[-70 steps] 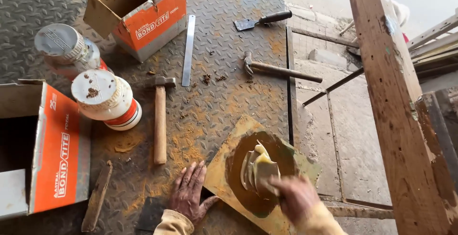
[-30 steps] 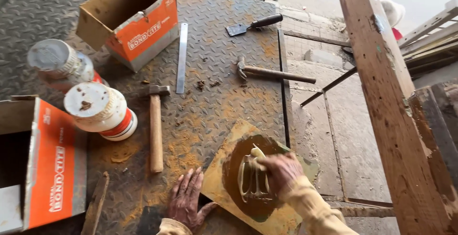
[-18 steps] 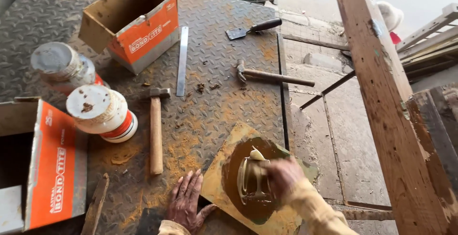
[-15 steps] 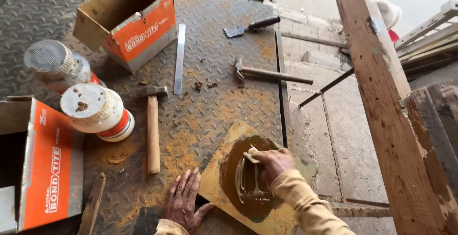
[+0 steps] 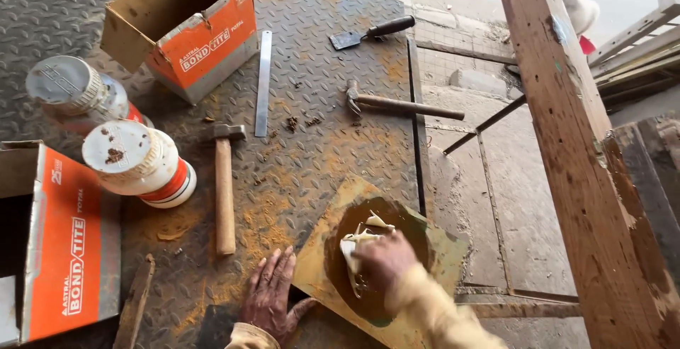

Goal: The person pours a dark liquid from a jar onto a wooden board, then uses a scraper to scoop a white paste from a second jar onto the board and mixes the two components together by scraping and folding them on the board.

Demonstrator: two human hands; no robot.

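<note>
Spreading paste [image 5: 368, 229] on board [image 5: 333, 250], right hand [image 5: 382, 260]

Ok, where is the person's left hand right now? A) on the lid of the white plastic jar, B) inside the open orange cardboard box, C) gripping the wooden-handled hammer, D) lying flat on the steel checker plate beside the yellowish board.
D: the left hand lies palm down, fingers spread, on the steel checker plate at the yellowish board's left edge, while the wooden-handled hammer lies untouched beyond its fingertips.

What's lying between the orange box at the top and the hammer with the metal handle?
In the head view, a flat metal ruler lies between them on the plate.
</note>
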